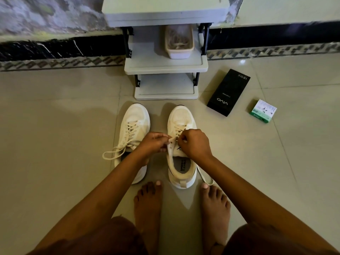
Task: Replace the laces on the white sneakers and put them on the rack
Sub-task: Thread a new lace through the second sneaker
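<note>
White sneakers stand side by side on the floor before the rack [165, 66]: the left sneaker [133, 137] is laced, while the right sneaker [181, 144] is under work. Left hand [156, 142] and right hand [194, 143] each pinch the cream lace [177, 129] at the upper eyelets. Judged limp and light, the lace is best held near its tip.

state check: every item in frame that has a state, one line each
left sneaker: on floor, laced, lace ends loose
right sneaker: on floor, upper eyelets unlaced
left hand: pinching lace at right sneaker
right hand: pinching lace too
rack: holds no sneakers
tub: on rack, contents unclear
black box: closed
green box: closed
</note>
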Available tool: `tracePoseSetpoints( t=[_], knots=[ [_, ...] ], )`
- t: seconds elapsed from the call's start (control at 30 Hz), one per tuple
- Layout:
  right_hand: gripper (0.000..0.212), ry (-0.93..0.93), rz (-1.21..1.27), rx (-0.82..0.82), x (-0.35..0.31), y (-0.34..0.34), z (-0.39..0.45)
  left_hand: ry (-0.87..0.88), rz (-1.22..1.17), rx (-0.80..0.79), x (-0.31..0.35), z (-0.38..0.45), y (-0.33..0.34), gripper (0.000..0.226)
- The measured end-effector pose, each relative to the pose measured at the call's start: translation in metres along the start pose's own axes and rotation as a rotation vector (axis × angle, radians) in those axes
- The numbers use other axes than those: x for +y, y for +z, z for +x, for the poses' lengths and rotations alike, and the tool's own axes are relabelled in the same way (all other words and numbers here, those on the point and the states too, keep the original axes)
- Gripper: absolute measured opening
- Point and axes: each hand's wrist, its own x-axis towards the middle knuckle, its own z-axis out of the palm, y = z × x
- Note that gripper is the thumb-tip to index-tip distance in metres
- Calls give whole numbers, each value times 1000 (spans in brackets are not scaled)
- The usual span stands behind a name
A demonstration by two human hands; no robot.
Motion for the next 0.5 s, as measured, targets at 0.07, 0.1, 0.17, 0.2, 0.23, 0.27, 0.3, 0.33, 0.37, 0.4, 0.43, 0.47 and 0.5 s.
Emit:
tracePoseSetpoints(
  t=[0.07,0.1,0.17,0.2,0.23,0.27,0.3,0.33,0.37,0.4,0.43,0.47,0.5],
  knots=[
    [23,-11,-27,9,0,2,-2,-1,1,-74,0,-1,-4,21],
    [24,-10,-24,13,1,3,-2,1,-8,-106,0,-1,-6,21],
    [23,7,6,9,2,3,-2,0,-22,-128,0,-2,-8,22],
    [21,17,19,2,2,3,-1,4,-20,-127,0,-1,-7,24],
    [19,25,28,-6,2,4,-1,14,-9,-124,-1,-1,-7,25],
    [18,29,34,-10,2,5,-1,32,10,-120,-1,0,-6,24],
    [17,31,41,-10,2,6,-1,58,36,-115,-2,0,-4,23],
    [17,36,54,-5,2,7,-2,88,65,-104,-3,1,-2,22],
    [16,41,73,5,2,8,-2,122,88,-87,-4,1,0,19],
    [16,44,91,18,3,9,-3,160,106,-57,-5,2,3,16],
    [16,44,106,34,4,11,-3,202,129,-16,-6,3,6,13],
    [16,43,114,52,6,12,-3,249,176,31,-7,5,10,9],
    [17,36,114,68,7,13,-4,298,262,78,-8,6,13,7]
  ],
)
